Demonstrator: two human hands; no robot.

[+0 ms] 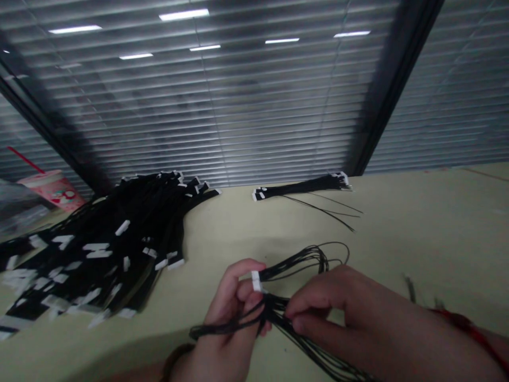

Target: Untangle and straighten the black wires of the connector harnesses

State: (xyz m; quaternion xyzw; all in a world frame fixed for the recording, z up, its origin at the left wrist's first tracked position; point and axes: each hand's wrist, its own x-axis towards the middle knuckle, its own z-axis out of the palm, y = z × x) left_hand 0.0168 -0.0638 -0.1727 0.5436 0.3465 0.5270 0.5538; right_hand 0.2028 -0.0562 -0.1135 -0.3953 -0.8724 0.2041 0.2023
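My left hand [228, 313] grips a bundle of thin black wires [292, 265] near a white connector [256, 281] that sticks out above my fingers. My right hand [338, 313] pinches the same wires between thumb and fingers, close to my left hand. The wire ends loop away behind my hands and hang toward the bottom of the view. A large heap of black wire harnesses [119, 249] with white connectors lies to the left, beyond my reach point. A smaller bundle of harnesses [302, 187] lies farther back.
The pale yellow-green table [417, 239] stretches to the right and ends at slatted blinds [222, 106] along the back. A pink cup with a red straw [51, 188] and a grey plastic-covered item [19, 207] stand at the far left. A red cord [465, 323] circles my right wrist.
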